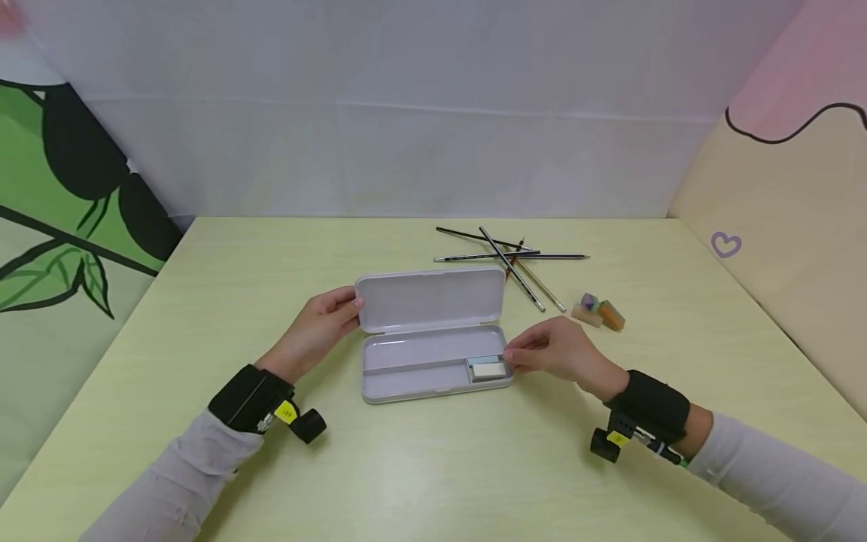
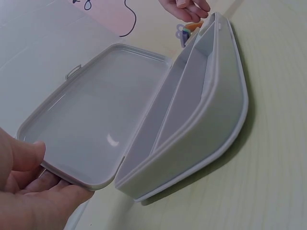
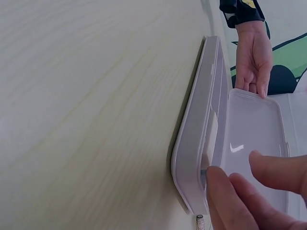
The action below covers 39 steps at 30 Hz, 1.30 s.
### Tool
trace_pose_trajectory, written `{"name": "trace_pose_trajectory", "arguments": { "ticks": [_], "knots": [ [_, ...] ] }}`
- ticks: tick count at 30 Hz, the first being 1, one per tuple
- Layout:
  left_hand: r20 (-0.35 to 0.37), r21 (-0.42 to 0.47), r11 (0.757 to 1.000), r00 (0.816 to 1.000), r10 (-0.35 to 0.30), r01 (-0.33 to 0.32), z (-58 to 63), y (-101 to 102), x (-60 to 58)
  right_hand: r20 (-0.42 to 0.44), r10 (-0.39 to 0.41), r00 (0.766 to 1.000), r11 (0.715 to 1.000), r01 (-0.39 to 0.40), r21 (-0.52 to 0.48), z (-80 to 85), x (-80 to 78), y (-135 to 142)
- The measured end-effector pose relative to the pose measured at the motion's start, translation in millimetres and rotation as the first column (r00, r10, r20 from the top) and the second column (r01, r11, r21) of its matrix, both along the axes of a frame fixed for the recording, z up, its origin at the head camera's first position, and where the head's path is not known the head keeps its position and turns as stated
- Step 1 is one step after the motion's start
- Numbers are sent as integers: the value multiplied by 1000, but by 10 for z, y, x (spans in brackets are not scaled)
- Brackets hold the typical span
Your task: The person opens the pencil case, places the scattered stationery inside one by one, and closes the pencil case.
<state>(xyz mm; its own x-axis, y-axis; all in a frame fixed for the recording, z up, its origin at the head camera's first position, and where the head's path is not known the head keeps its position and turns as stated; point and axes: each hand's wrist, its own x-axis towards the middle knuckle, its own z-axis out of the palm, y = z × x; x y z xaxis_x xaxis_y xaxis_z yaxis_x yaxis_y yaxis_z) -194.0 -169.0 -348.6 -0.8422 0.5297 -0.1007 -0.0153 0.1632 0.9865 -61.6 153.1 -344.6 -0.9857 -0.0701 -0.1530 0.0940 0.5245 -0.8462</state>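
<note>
A pale grey pencil case (image 1: 413,380) lies on the table with its hinged lid (image 1: 430,301) raised. At the lid's left edge, my left hand (image 1: 318,331) pinches it between thumb and fingers. My right hand (image 1: 558,350) is at the right end of the case; its fingertips touch the rim, and the thumb stands apart from them in the right wrist view. Just inside that end lies a white eraser (image 1: 489,371), with a light blue piece (image 1: 483,360) behind it. A long divider (image 2: 184,91) runs along the inside of the case.
Behind the case several pencils (image 1: 521,282) lie crossed in a loose heap. Right of them sit small blocks: an orange one (image 1: 612,316), a beige one (image 1: 586,315) and a purple one (image 1: 589,301). A white cloth wall (image 1: 433,165) rises behind the table (image 1: 406,474).
</note>
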Motion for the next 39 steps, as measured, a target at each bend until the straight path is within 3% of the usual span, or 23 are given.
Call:
{"name": "trace_pose_trajectory", "arguments": {
  "ticks": [7, 21, 27, 39],
  "knots": [
    [6, -4, 1000, 1000, 3, -3, -15, -2, -8, 15, 2, 1000, 999, -3, 52, -25, -9, -68],
    [3, -7, 1000, 1000, -3, 3, 4, 0, 15, 26, -5, 1000, 999, 4, 33, 8, 3, -77],
    [1, 5, 1000, 1000, -2, 2, 12, -3, 17, -39, 9, 999, 999, -7, 43, 48, 14, 102],
    [5, 4, 1000, 1000, 5, -5, -8, -5, 5, -77, -123, 989, 978, 134, 157, 122, 112, 618]
  ]
}}
